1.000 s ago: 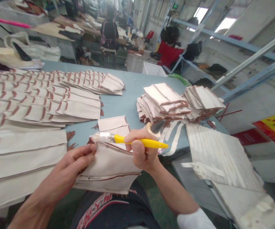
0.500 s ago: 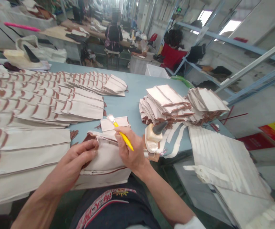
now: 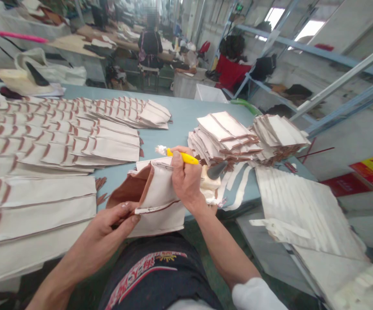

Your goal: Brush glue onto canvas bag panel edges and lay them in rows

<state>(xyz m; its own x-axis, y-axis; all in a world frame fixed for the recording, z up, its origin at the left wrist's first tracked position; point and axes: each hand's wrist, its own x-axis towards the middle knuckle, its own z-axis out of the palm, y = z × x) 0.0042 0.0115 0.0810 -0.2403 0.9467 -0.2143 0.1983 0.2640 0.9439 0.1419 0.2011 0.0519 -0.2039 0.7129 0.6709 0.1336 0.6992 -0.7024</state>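
Note:
A white, pouch-like fabric piece [image 3: 159,183] with brown lining stands tilted in front of me, its mouth gaping to the left. My left hand [image 3: 113,228] is closed, pinching its near corner between thumb and fingers. A whitish line runs along the near seam. In my right hand [image 3: 188,178], closed, is a brush with a yellow handle [image 3: 189,158]; its white-coated bristles [image 3: 161,149] point left. That hand also rests against the piece's right side. Another white panel [image 3: 152,226] lies partly under it. Just right of my hand sits a cream-coloured container [image 3: 209,191] with a dark cone [image 3: 217,170].
Overlapping rows of white pieces with brown edges [image 3: 60,155] cover the table's left. Stacks of similar pieces [image 3: 223,133] stand to the right, near white strips [image 3: 240,187]. White sheets [image 3: 309,215] lie on a lower surface at right. A person [image 3: 150,43] sits farther back.
My right hand has moved up and slightly right, and the brush now lies flatter. The piece has been tilted so its brown inside shows. My left hand has shifted toward me along its edge.

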